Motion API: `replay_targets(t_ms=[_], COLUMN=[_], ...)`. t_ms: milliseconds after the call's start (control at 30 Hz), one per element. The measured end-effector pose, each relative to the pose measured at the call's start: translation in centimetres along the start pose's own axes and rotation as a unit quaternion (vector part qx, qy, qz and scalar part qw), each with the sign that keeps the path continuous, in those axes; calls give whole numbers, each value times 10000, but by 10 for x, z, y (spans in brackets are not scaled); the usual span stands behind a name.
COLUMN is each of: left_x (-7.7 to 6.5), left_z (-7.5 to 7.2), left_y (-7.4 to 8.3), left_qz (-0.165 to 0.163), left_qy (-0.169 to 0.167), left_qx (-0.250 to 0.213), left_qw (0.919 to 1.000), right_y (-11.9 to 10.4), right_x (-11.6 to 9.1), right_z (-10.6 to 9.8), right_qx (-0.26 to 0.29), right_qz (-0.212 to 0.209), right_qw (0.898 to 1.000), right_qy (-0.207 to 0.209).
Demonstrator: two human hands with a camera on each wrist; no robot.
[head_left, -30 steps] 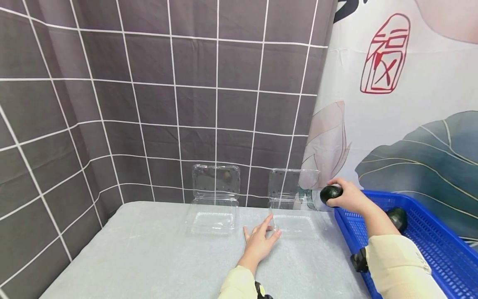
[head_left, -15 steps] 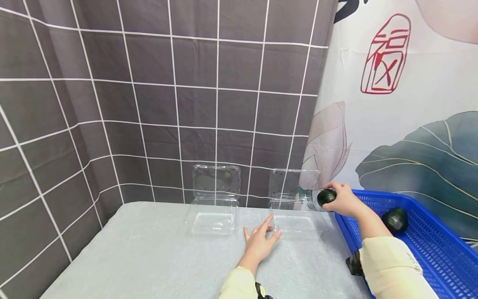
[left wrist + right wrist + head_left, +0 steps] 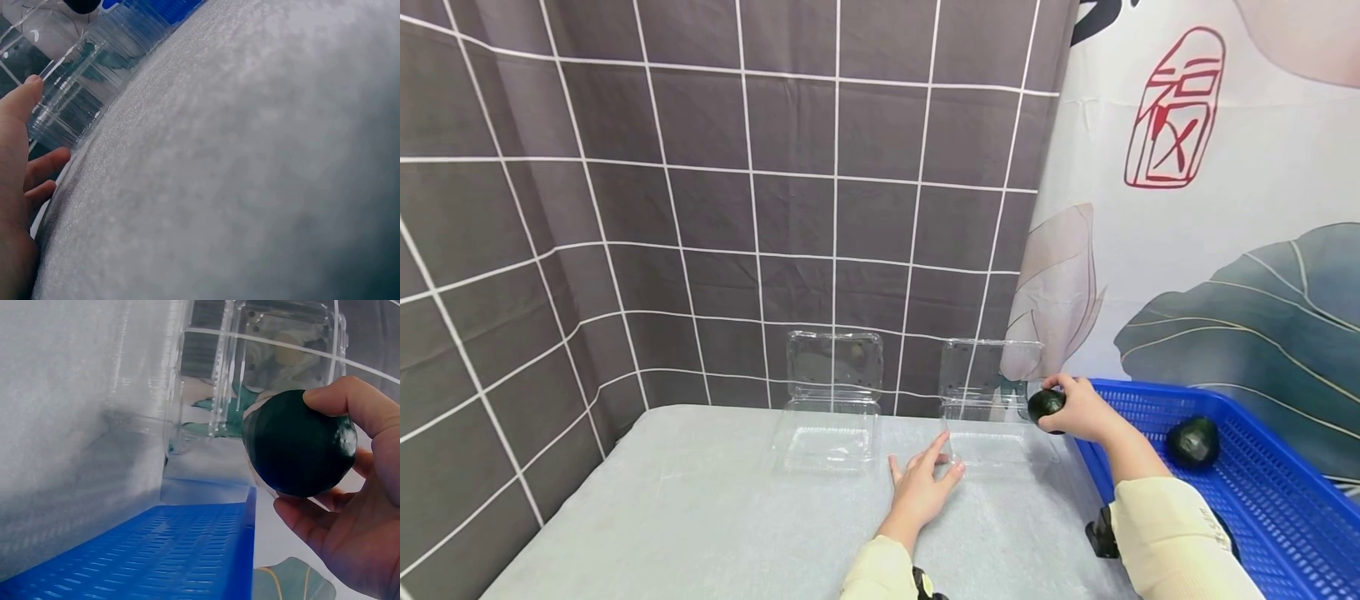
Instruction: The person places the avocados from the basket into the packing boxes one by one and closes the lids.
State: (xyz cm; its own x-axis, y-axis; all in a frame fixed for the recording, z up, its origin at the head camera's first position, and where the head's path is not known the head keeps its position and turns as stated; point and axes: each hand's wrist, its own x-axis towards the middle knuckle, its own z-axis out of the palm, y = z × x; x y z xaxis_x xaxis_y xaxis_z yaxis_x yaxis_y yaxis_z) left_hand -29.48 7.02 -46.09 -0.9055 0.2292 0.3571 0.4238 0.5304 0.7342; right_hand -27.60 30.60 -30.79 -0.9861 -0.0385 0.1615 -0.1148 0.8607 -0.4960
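My right hand (image 3: 1081,412) holds a dark green avocado (image 3: 1045,405) between thumb and fingers, just off the right edge of a clear plastic clamshell box (image 3: 992,450). In the right wrist view the avocado (image 3: 299,445) shows smooth and rounded, with the raised clamshell lid (image 3: 284,347) behind it. My left hand (image 3: 921,490) rests on the table with its fingers spread, fingertips at the left edge of that box. From the left wrist view, the left hand (image 3: 17,169) is beside the clear box wall (image 3: 81,87).
Another lidded clear clamshell (image 3: 829,448) stands with its lid up to the left. At the right, a blue perforated basket (image 3: 1292,508) holds an avocado (image 3: 1193,442); a dark shape there is mostly hidden by my sleeve. A grey grid-patterned curtain (image 3: 790,208) hangs behind the table.
My right hand has carried the avocado left and slightly down, away from the basket toward the right clamshell. The left hand and both boxes have stayed in place.
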Motion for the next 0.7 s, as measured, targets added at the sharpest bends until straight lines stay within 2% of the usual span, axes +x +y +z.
replay_targets(t_ms=[700], left_x=[0], left_z=[-1], left_y=[0], left_qz=[66], left_qy=[-3], left_qx=[-99], left_qw=[9999], right_y=[8], right_x=[0], right_z=[12], right_qx=[-28], right_qz=[-58], right_qw=[9999], right_qy=[84])
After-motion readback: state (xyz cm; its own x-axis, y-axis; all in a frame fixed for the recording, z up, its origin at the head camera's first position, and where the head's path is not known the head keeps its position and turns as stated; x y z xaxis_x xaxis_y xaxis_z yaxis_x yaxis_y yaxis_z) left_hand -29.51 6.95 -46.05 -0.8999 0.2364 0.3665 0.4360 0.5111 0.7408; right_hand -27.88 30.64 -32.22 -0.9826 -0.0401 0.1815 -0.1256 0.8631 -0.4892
